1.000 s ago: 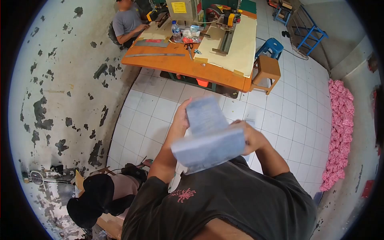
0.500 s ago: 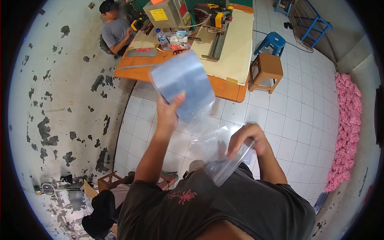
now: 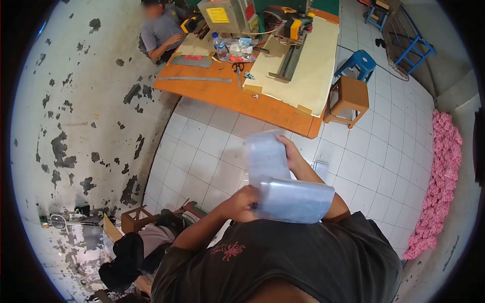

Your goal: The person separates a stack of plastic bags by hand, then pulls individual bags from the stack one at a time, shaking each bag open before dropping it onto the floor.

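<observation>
In front of my chest, my left hand (image 3: 243, 204) is closed on the left end of a bluish clear stack of plastic sheets (image 3: 300, 199), which curves over my right forearm. My right hand (image 3: 290, 150) grips the upper right edge of another part of clear plastic sheets (image 3: 265, 154), hanging just beyond the first. Whether the two parts are joined is hidden where they overlap. The left fingertips are partly covered and smeared by motion.
Ahead is an orange table (image 3: 202, 96) with scissors (image 3: 238, 73), a water bottle (image 3: 219, 45) and a metal bar (image 3: 290, 63). A person (image 3: 161, 33) sits at its left. Brown stool (image 3: 348, 98) and blue stool (image 3: 359, 65) stand right. Clear plastic (image 3: 320, 169) lies on the floor.
My left hand has come down and back toward my chest with the plastic stack. My right hand has moved forward and up, and now grips the upper plastic. The view has shifted slightly.
</observation>
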`<state>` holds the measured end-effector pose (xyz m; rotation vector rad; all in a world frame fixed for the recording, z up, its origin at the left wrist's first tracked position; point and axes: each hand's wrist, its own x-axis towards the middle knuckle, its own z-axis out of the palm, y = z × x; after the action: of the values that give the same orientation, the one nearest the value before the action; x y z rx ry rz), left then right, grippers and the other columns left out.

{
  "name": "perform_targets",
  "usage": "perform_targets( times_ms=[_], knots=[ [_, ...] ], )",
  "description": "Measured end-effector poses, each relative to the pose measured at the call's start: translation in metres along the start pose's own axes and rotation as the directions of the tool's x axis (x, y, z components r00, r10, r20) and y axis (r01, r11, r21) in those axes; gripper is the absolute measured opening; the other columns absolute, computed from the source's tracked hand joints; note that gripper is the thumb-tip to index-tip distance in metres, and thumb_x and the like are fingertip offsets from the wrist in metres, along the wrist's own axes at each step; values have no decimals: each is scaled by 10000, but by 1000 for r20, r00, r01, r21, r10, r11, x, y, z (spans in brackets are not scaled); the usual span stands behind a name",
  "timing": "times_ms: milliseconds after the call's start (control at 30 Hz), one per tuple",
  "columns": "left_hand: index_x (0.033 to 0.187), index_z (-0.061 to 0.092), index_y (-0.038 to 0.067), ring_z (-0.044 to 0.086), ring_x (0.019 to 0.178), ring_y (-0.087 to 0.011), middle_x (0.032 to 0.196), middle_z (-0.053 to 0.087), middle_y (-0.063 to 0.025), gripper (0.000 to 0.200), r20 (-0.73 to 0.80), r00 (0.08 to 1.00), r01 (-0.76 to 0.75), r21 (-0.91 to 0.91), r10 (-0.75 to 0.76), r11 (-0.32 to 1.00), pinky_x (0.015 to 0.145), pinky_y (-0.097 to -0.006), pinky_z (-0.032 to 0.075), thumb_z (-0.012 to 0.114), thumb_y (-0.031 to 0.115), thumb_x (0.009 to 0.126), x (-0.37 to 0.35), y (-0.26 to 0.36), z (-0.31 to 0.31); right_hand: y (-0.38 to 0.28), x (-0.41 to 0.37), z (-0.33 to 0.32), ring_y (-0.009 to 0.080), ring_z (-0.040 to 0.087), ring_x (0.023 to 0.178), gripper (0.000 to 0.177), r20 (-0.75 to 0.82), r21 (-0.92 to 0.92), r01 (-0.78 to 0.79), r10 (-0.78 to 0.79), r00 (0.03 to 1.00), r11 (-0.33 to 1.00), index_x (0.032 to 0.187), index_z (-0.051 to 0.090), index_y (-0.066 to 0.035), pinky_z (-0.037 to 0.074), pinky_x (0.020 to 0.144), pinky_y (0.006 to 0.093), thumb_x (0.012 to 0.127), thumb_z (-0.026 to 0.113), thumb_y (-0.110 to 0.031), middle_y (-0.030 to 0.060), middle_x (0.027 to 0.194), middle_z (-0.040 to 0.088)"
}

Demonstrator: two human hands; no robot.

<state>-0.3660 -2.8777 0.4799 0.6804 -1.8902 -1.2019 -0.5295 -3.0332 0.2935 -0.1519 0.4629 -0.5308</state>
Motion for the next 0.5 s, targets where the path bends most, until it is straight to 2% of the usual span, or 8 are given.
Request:
perform_targets(
  times_ms=[100,133,200,267,300,367,400,500],
  knots=[
    [784,653,2,607,604,-303,714,634,-137,155,32,995,95,-55,-94,994,574,-387,443,764,106,749,-13,2,6,-13,9,-3,289,617,1094,577,-72,-105,-35,28,997,994,1274,540,8,519,921,417,878,664,-394,169,1218,617],
    [817,650,-4,611,605,-304,715,634,-144,161,89,991,105,-61,-100,993,569,-381,441,758,95,750,-18,4,-1,-31,10,15,298,626,1087,597,83,-170,-56,71,994,984,1300,509,21,533,908,413,887,662,-383,191,1224,609],
    [849,647,-11,614,606,-305,715,633,-152,172,145,984,114,-71,-103,991,563,-374,440,753,84,751,-27,2,-5,-45,8,38,282,623,1091,599,21,-253,-31,37,999,967,1306,498,23,529,919,407,871,700,-336,196,1217,609],
    [981,647,3,656,732,-311,842,669,-154,237,219,969,112,-1,-109,994,650,-385,499,726,66,766,-42,-14,-9,-49,2,73,268,626,1078,578,4,-347,0,2,1000,938,1289,512,23,530,916,402,863,716,-312,183,1201,617],
    [981,647,3,656,732,-311,842,669,-154,237,215,971,104,-3,-101,995,650,-385,499,726,66,766,-47,-20,-8,-48,-3,94,251,630,1052,552,-21,-436,99,-120,993,894,1262,530,20,530,903,390,854,728,-295,157,1176,626],
    [1031,682,60,668,878,-308,1030,678,-152,391,211,977,-71,260,15,963,759,-394,541,736,57,644,-53,-27,-4,-47,-13,129,198,644,952,457,-46,-531,272,-348,936,803,1177,584,8,527,846,350,841,743,-258,92,1085,651],
    [1031,682,60,668,878,-308,1030,678,-152,391,207,978,-75,261,20,963,759,-394,541,736,57,644,-53,-27,-5,-49,-21,145,188,645,937,437,-28,-567,335,-424,905,753,1159,594,6,522,830,338,836,744,-248,90,1062,657],
    [1116,668,89,672,924,-301,1117,662,-155,399,299,939,-304,497,169,813,859,-427,532,732,84,722,-54,-20,-15,-54,-58,193,172,641,920,412,53,-634,472,-574,817,612,1126,607,12,514,809,320,826,749,-233,86,1019,665]
  ],
)
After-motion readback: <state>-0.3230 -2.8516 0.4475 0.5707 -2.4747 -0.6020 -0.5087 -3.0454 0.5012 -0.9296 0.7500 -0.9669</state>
